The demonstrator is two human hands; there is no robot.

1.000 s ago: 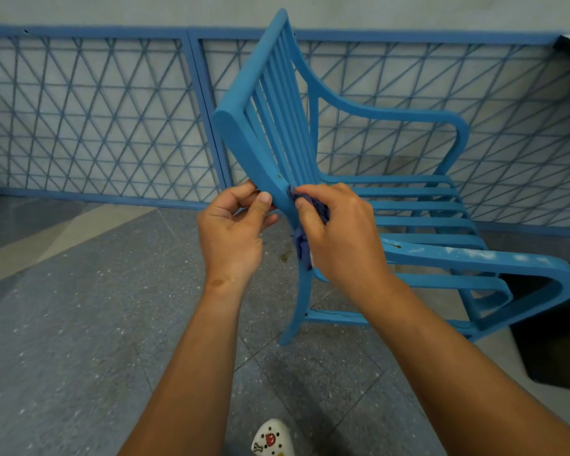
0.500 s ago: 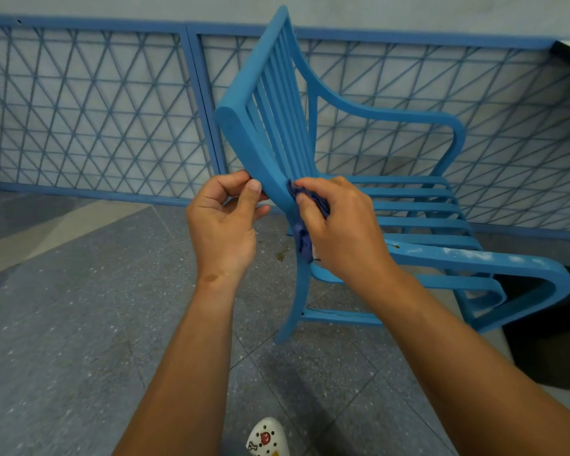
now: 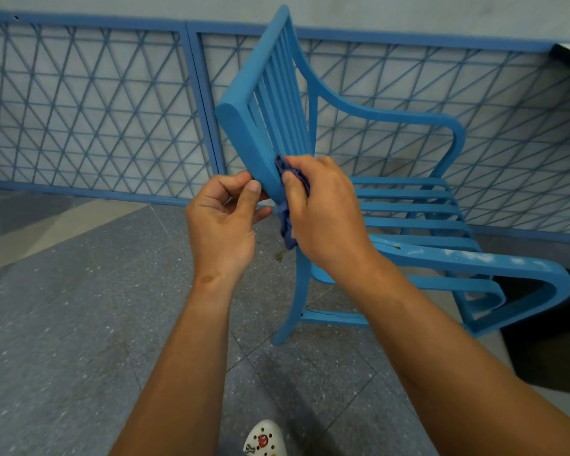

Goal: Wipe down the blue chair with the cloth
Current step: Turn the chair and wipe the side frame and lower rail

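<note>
Both forearms reach forward, hands close together. The left hand (image 3: 222,222) is curled (thumb up, pinching); the right hand (image 3: 324,212) grips with bent fingers.

Two bare forearms reach up from the near edge, no sleeves anywhere along them, no watch, no bracelet, no gloves. The left hand (image 3: 222,222) shows short, trimmed nails, the thumbnail plain and unpainted. Just below it, on the wrist, there's a small oval mark, darker than what surrounds it. The right hand (image 3: 326,212) carries no rings on the fingers that show, and its thumbnail is plain too. Down at the near edge, between the arms, there's the toe of a white perforated clog (image 3: 265,439), dotted with round holes and fitted with small charms, one red.
</note>
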